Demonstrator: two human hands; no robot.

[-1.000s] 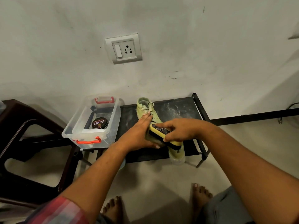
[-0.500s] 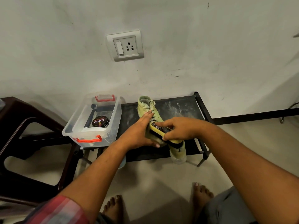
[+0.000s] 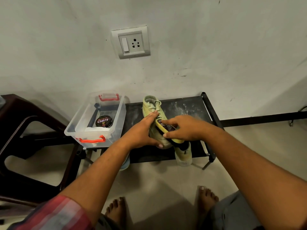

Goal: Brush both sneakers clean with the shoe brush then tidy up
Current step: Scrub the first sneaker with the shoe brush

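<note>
A pale yellow-green sneaker (image 3: 152, 105) lies on the black rack shelf (image 3: 186, 105), heel toward the wall. My left hand (image 3: 142, 130) lies on its left side, fingers straight over the laces and thumb at the toe. My right hand (image 3: 184, 128) grips the yellow shoe brush (image 3: 164, 128) by its back and holds it against the sneaker's upper. A second pale sneaker (image 3: 183, 155) sits lower at the rack's front edge, mostly hidden under my right hand.
A clear plastic box (image 3: 78, 130) with red handles stands at the rack's left end and holds a black polish tin (image 3: 103, 121) and something white. A dark brown plastic chair (image 3: 20, 130) is at the left. My bare feet (image 3: 206, 198) are on the floor below.
The brush in my right hand has slid a little up the sneaker toward the laces. My left hand keeps its place on the shoe.
</note>
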